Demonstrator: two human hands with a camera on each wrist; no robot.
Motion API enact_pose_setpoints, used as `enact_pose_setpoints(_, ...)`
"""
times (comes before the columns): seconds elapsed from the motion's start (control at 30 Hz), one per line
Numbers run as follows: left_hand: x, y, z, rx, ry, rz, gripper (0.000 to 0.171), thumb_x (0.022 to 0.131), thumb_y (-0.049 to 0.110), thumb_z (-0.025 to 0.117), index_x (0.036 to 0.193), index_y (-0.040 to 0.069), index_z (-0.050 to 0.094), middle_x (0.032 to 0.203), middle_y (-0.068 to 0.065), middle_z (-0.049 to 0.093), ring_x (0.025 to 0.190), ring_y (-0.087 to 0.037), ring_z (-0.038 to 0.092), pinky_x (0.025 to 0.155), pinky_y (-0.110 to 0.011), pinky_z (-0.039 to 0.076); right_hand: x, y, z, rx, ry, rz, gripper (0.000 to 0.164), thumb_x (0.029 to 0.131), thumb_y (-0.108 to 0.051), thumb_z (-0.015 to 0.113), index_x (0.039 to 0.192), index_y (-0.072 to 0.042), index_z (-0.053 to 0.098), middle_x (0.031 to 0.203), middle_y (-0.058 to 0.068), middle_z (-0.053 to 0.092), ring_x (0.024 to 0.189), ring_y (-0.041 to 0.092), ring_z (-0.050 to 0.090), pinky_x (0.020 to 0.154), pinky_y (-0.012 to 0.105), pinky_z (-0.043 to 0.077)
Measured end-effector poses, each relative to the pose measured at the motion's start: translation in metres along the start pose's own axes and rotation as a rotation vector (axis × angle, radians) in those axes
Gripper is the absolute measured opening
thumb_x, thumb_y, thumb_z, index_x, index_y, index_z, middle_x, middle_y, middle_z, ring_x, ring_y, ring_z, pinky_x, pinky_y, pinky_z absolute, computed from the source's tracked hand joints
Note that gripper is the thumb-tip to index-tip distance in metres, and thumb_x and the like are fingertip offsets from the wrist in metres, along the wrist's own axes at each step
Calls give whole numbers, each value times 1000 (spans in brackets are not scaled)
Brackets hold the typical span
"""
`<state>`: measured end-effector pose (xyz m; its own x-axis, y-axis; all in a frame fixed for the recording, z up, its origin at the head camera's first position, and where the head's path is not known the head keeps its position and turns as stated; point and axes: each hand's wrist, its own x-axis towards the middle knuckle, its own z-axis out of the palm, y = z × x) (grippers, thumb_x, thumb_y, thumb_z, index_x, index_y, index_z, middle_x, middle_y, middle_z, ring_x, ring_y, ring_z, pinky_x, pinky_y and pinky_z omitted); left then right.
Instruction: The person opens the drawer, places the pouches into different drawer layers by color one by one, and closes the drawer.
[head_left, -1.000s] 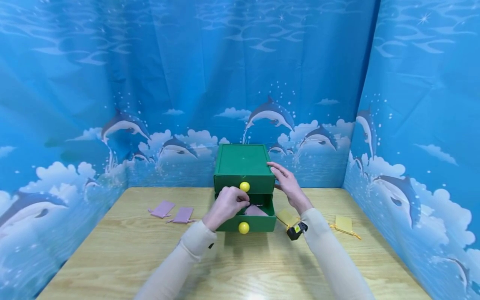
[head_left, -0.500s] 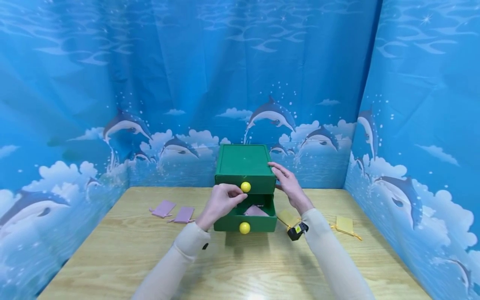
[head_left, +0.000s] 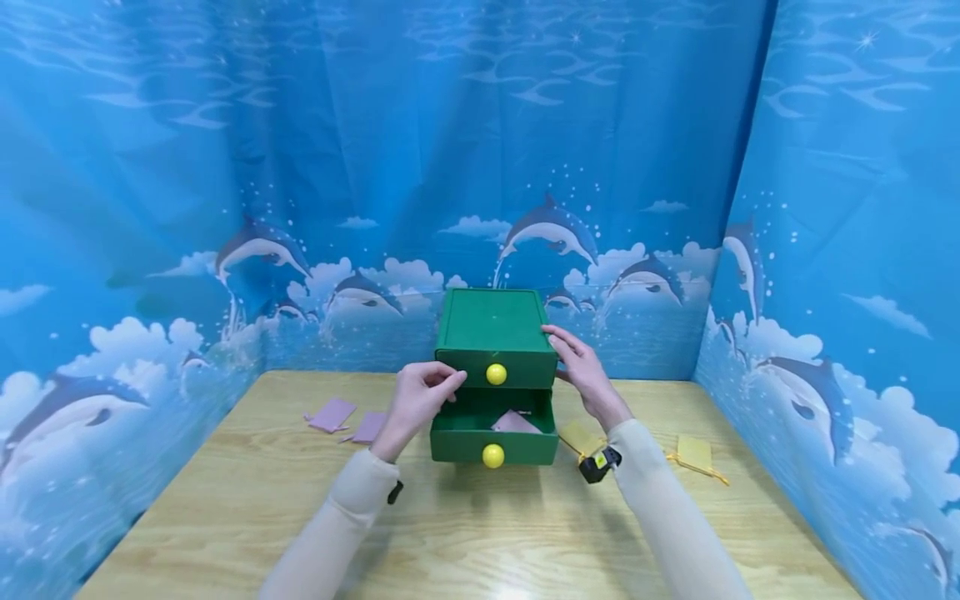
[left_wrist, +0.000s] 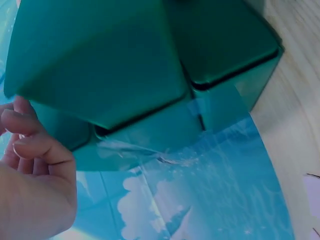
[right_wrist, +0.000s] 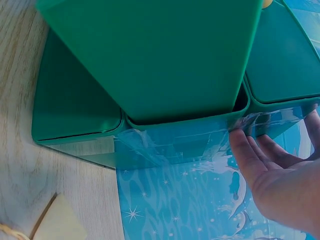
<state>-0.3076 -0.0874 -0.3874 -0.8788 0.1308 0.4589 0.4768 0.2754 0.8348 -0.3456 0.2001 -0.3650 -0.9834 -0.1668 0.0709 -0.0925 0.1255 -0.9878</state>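
Observation:
In the head view, a green drawer cabinet (head_left: pixel 493 321) stands on the table with a lower drawer (head_left: pixel 461 444) pulled out. That drawer has a yellow knob (head_left: pixel 492 456), and a purple drawstring pouch (head_left: pixel 516 422) lies inside. My left hand (head_left: pixel 416 404) is at the cabinet's front left, thumb and fingers loosely bent near the top drawer's edge. Nothing shows between them. In the left wrist view its fingertips are by the open drawer's edge; contact is unclear. My right hand (head_left: pixel 588 383) rests on the cabinet's right side, fingers extended.
Two more purple pouches (head_left: pixel 332 414) lie on the table to the left, one partly behind my left hand. Two yellow pouches (head_left: pixel 693 452) lie to the right, the nearer one by my right wrist. A blue dolphin-print curtain (head_left: pixel 360 167) hangs behind the table.
My left hand has moved out of the open drawer, up and to the left. The purple pouch stays in the drawer. My right hand keeps its place on the cabinet.

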Motion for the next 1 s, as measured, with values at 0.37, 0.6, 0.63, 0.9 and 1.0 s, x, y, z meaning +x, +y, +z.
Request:
enact_pose_setpoints(0.37, -7, -17, -26, -92, -54, -40, 25, 93, 26, 68, 91, 2, 74, 72, -20, 67, 54, -37, 55, 51, -36, 52, 2, 6, -1, -20, 13, -16, 50, 103, -49, 42, 148, -29, 42, 162, 0, 25, 147, 33, 29, 113, 57, 34)
enact_pose_setpoints(0.6, -8, -25, -48, -113, -160, -50, 23, 96, 23, 66, 96, 1, 74, 76, -20, 67, 54, -21, 58, 49, -33, 47, 2, 4, -1, -13, 7, -9, 48, 104, -45, 41, 149, -28, 42, 162, 0, 25, 147, 33, 29, 112, 56, 36)
enact_pose_setpoints(0.63, -8, -27, -51, -109, -175, -56, 24, 95, 23, 66, 98, 1, 74, 77, -21, 67, 55, -20, 58, 49, -33, 48, 2, 4, -1, -10, 5, -6, 48, 104, -44, 41, 149, -28, 41, 162, 1, 25, 146, 33, 29, 112, 56, 36)
enact_pose_setpoints(0.9, -9, -47, -76, -62, -246, -134, 30, 96, 29, 65, 104, 0, 71, 86, -23, 69, 62, -18, 62, 52, -28, 48, -12, -14, 4, -10, -6, -2, 46, 107, -36, 39, 151, -22, 40, 162, 6, 24, 146, 35, 29, 112, 57, 35)
enact_pose_setpoints(1.0, -10, -56, -82, -47, -236, -174, 31, 95, 30, 66, 107, 1, 71, 85, -15, 70, 65, -15, 63, 53, -27, 49, -15, -18, 5, -9, -7, -3, 46, 107, -36, 39, 151, -22, 40, 162, 5, 24, 146, 35, 29, 112, 56, 36)
